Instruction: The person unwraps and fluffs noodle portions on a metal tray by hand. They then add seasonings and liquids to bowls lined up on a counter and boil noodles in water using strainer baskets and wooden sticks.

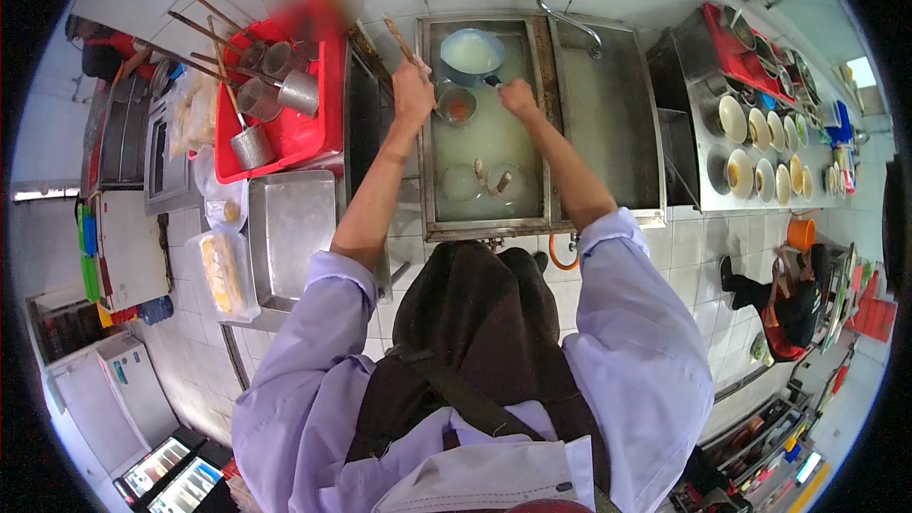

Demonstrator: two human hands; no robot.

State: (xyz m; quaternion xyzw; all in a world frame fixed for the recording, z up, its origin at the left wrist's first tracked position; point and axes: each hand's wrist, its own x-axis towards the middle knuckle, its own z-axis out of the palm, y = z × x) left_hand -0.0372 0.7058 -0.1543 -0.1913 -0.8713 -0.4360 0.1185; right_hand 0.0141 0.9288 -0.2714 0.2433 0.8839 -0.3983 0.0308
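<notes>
— The right hand point(518, 100) is grasping the dark handle of the blue pan point(471, 52). How is the arm standing?
— The right forearm point(573, 164) is reaching forward and leaning inward, and the knuckles are facing up.
— And the left hand point(411, 95)?
— It is clenching around a wooden stick point(394, 35), which is rising above the fist at a slant. The left forearm point(378, 195) is also stretching forward.
— Where is the pan lying?
— It is occupying the far part of the left sink basin point(427, 157), and some whitish liquid is showing inside. I am not able to tell if its bottom is touching the water.
— What is being near?
— A round strainer point(457, 106) is sitting between the hands, just below the pan, and something orange is showing in it.
</notes>
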